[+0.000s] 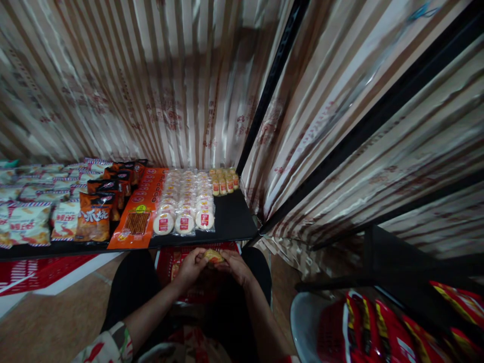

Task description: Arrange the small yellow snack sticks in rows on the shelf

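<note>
Around us hangs a beige-and-brown striped, pleated fabric curtain, and before it runs a long black shelf. Below the shelf's front edge, we have a red plastic basket between our knees. On the shelf, rows of round white crackers in clear wrap stand beside a flat glossy orange bag, with small golden-yellow packets clustered at the back corner. Our left hand and right hand meet over the basket, fingers of both closed on a small crinkly yellow-and-red packet. Pulling unevenly could tear its thin wrapper; a loose pinch could drop it into the basket, and a careless reach could topple the cracker rows.
</note>
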`<state>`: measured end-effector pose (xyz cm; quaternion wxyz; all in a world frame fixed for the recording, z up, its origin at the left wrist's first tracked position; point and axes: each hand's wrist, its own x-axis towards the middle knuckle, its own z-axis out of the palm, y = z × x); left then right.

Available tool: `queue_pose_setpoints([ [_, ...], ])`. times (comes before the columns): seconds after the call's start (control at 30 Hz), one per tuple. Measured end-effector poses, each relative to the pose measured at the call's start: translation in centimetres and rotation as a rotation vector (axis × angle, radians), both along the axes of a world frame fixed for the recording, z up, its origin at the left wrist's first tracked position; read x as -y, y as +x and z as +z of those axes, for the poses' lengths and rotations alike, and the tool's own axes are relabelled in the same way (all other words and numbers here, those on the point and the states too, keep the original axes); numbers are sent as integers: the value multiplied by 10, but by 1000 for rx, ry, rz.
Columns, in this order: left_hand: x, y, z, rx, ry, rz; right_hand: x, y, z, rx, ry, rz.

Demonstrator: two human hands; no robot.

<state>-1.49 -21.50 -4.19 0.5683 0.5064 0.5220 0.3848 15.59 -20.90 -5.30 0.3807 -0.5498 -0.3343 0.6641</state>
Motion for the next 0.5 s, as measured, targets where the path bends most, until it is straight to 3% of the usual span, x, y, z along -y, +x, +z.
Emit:
queue_pose_setpoints([
  [0.17,-3,2,7,38,-38,26,2,0,10,-36,-68,-57],
  [0.3,-4,2,11,23,-67,38,2,2,8,-23,-69,-64],
  [0.5,-3,2,3,-27,-95,61,2,8,5,20,-75,-35],
])
